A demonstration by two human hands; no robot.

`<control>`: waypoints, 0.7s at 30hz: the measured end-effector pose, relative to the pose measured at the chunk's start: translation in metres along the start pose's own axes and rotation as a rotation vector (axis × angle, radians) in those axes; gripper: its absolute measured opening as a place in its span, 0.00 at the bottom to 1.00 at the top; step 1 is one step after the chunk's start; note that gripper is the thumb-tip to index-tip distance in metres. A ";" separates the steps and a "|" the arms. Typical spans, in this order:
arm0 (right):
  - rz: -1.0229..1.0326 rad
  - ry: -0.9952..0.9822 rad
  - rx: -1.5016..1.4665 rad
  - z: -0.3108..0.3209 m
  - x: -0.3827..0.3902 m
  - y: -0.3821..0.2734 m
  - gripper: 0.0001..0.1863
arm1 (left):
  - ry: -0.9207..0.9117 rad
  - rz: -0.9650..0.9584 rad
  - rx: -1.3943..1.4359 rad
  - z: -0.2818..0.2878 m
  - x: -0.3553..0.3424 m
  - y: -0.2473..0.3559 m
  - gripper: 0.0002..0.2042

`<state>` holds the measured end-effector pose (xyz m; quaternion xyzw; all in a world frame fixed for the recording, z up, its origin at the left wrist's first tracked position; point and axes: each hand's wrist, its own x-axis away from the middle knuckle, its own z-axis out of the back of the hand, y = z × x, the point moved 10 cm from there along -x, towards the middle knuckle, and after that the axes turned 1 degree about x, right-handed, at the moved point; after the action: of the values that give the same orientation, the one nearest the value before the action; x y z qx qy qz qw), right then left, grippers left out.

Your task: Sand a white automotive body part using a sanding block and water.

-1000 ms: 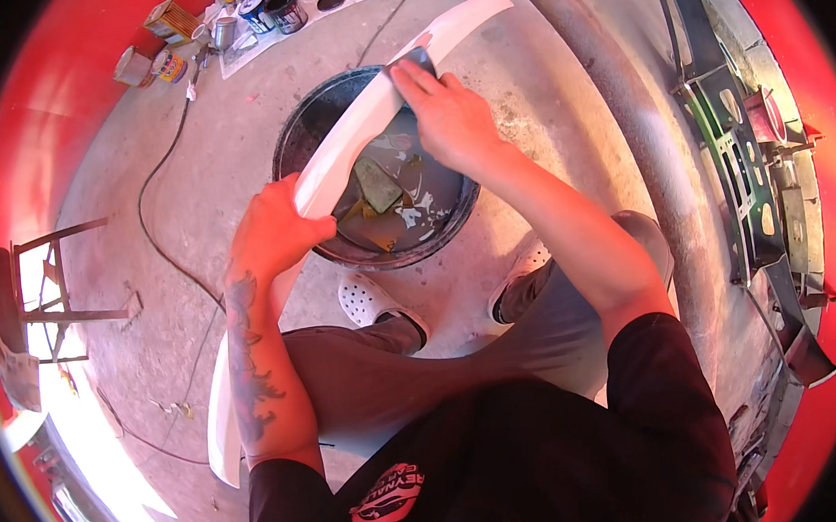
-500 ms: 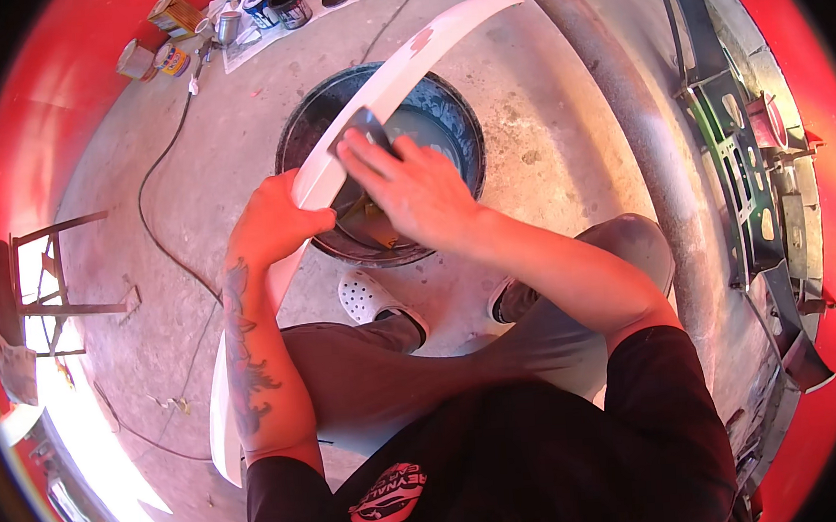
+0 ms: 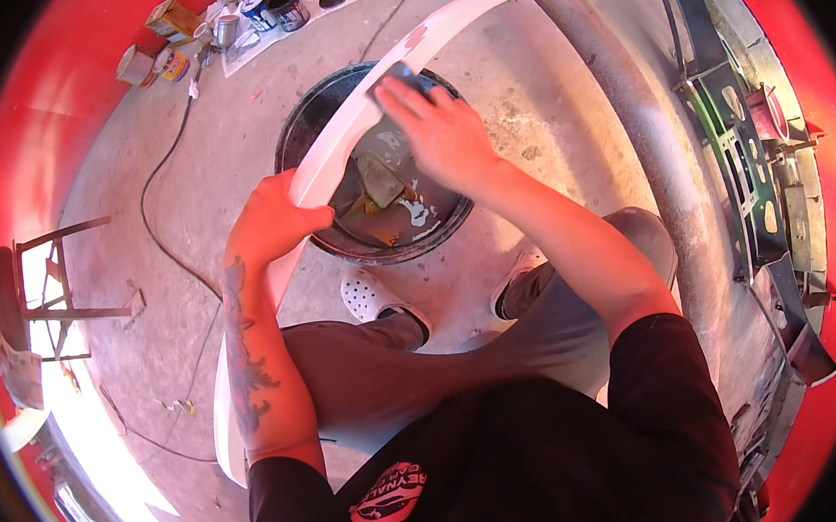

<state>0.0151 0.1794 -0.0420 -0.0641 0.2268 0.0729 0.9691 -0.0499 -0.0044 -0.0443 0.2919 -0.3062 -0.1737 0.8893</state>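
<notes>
A long, curved white panel (image 3: 339, 141), perhaps a car body part, runs slantwise from beside my left thigh up past a black tub (image 3: 291, 135). My left hand (image 3: 277, 222) is wrapped round its edge, with the thumb on the near side. Under the fingertips of my right hand (image 3: 449, 139) a dark sanding pad (image 3: 397, 75) presses flat on the panel. A reddish patch (image 3: 414, 37) marks the surface just above the pad. Inside the tub are murky water, a greyish block (image 3: 379, 179) and something yellow-brown (image 3: 377, 223).
Paint cans (image 3: 288, 9) and other containers stand on spread paper at the far left. A dark cable (image 3: 146, 196) crosses the concrete floor. A metal stand (image 3: 55, 274) is on the left; black and green car parts (image 3: 738, 174) line the right.
My right hand has slid the pad up along the panel, away from my left hand, uncovering the block in the tub. The left hand keeps its hold in the same place.
</notes>
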 end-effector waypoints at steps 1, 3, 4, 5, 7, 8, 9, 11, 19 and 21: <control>-0.123 -0.016 -0.021 -0.009 -0.003 0.032 0.33 | -0.002 -0.003 -0.002 -0.001 -0.002 0.001 0.25; -0.264 -0.060 -0.074 -0.018 -0.006 0.065 0.33 | -0.009 -0.018 0.019 -0.003 -0.005 0.002 0.25; -0.265 -0.057 -0.071 -0.022 -0.001 0.064 0.33 | -0.009 -0.022 0.017 -0.003 -0.006 0.001 0.25; -0.205 -0.058 -0.052 -0.021 -0.001 0.042 0.33 | -0.008 -0.016 0.010 -0.003 -0.007 -0.005 0.25; -0.075 -0.073 -0.070 -0.014 0.003 -0.008 0.32 | -0.007 -0.008 0.002 -0.002 -0.007 -0.013 0.24; -0.076 -0.074 -0.075 -0.009 0.005 -0.012 0.32 | 0.000 -0.012 0.015 -0.001 -0.006 -0.016 0.24; -0.027 -0.066 -0.089 -0.003 0.006 -0.019 0.34 | 0.008 -0.016 0.028 0.001 -0.004 -0.017 0.24; -0.029 -0.054 -0.068 0.006 0.004 -0.008 0.37 | -0.003 -0.010 0.049 0.001 -0.004 -0.013 0.23; 0.066 -0.075 -0.006 -0.002 0.016 -0.054 0.36 | -0.057 0.015 0.194 -0.004 -0.009 -0.018 0.18; 0.095 -0.030 0.010 0.005 0.015 -0.046 0.36 | -0.065 0.011 0.224 -0.004 -0.009 -0.019 0.18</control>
<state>0.0381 0.1363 -0.0401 -0.0471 0.2155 0.1186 0.9681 -0.0568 -0.0128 -0.0627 0.3820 -0.3537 -0.1428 0.8418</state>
